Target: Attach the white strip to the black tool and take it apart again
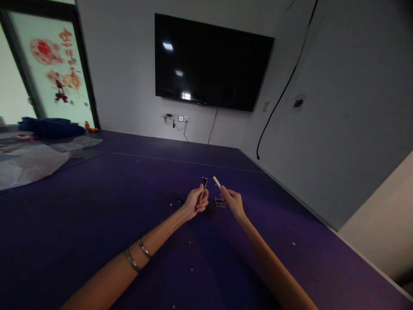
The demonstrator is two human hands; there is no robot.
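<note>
Our left hand (195, 202) grips a dark rod (205, 183); right hand (232, 201) pinches a white stick (217, 181) slanting toward it, apart.

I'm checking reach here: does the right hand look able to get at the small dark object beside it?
Probably yes: the small dark object lies close to the right hand and nothing seems to stand between them, though the pale stick in its grip might have to be put down first.

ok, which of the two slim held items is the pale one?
The slim whitish stick in the right hand; the other, the slim dark rod with shiny parts in the left hand, lacks that pale colour.
</note>
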